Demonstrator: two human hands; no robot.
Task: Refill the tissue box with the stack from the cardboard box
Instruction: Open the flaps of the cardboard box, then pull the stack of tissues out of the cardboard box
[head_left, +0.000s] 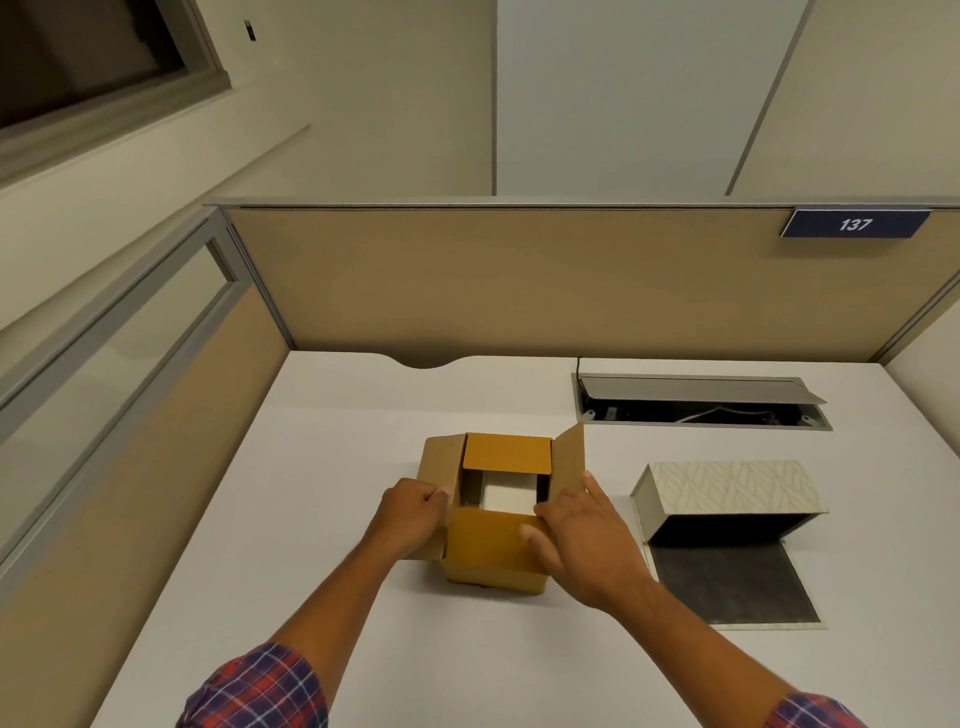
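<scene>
Your left hand (413, 512) curls over the left flap of the cardboard box (493, 551) at the middle of the white table (322, 467), white tissue stack (511, 493) visible inside; your right hand (582, 540), fingers spread, presses the right flap; the patterned tissue box (732, 491) lies open just beside

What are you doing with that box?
A person is opening a small cardboard box on a white desk. The left hand holds back the left flap, and the right hand rests on the right flap and near flap. Inside, a white stack of tissues shows, not yet taken out. To the right, the patterned tissue box sits open and looks empty, waiting to be refilled.
</scene>
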